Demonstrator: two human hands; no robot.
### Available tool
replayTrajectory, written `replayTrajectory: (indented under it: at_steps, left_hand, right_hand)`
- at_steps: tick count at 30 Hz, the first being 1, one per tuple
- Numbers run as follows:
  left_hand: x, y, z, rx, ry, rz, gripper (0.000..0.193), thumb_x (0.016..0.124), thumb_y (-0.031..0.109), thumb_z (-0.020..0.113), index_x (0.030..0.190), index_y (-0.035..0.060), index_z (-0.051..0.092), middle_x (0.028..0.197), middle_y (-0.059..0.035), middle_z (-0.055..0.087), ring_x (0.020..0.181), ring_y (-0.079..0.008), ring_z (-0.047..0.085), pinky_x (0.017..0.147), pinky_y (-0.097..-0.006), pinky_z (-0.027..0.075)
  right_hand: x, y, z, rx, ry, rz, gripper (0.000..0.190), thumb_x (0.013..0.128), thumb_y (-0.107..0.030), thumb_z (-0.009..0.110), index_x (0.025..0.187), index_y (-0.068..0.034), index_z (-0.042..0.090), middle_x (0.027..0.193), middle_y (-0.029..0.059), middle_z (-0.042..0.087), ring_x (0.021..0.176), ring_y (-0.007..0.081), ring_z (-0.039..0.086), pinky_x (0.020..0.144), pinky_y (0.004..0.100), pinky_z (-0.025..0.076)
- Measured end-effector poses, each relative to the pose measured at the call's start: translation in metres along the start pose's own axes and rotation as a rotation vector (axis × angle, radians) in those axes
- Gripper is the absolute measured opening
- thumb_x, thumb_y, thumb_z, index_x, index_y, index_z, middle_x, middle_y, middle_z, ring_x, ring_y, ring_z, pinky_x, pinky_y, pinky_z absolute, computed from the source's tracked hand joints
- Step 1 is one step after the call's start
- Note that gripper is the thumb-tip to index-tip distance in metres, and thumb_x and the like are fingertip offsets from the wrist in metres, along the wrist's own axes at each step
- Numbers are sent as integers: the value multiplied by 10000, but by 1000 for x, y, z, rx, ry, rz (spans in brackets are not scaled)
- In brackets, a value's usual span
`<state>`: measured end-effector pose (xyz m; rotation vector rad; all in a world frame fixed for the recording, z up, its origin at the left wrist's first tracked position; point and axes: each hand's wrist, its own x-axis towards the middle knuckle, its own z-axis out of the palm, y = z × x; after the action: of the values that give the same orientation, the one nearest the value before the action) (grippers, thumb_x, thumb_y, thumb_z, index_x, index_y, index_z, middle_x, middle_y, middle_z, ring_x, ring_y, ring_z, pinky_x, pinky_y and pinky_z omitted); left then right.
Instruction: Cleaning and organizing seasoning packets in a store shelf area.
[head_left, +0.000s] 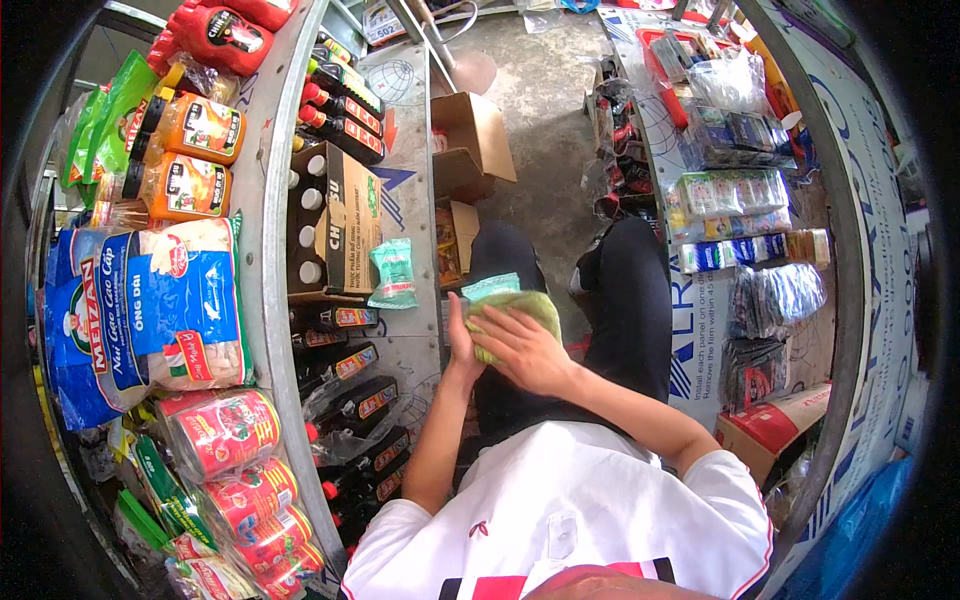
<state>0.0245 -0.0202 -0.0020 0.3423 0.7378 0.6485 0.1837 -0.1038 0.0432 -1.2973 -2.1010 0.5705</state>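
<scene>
Over my lap, my left hand (463, 337) supports a small pale-green plastic packet (491, 286) from the left side, its fingers mostly hidden. My right hand (521, 346) lies flat on a folded green cloth (541, 307), pressing it against the packet. Only the packet's upper end shows beyond the cloth. A similar pale-green packet (394, 274) lies on the lower shelf to the left, beside an opened cardboard carton (352, 225) of white-capped bottles.
To the left, a metal-edged shelf (289, 150) holds sauce bottles, a blue pasta bag (150, 315) and red cans (225, 435). Dark bottles stand below it. Open cardboard boxes (480, 139) sit on the floor ahead. The right shelf bears wrapped packs and a red basket (673, 105).
</scene>
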Motion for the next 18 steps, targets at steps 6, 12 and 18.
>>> replayTrajectory:
  at_steps: [6,12,18]
  left_hand:
    - [-18,-9,-2,210,277,257,542,1053,500,523,1353,51,558,1223,-92,671,1080,-216,673,921,-364,539]
    - [-36,15,47,589,303,638,547,992,242,686,1417,-21,464,1288,-142,601,1137,-239,638,987,-399,516]
    - [-22,19,99,1613,409,909,664,1037,230,594,1571,-22,290,1536,-244,396,1410,-316,442,1154,-444,361]
  right_hand:
    - [37,34,-17,488,265,356,531,990,-157,607,1497,-54,487,1503,138,529,1416,264,470,1174,396,369]
    - [23,19,-8,1611,269,715,468,1124,-343,428,1492,-61,491,1385,78,611,1222,160,590,1056,336,465]
    - [13,-9,3,1583,500,727,492,1122,-325,431,1521,-37,436,1462,101,554,1339,204,527,1132,353,392]
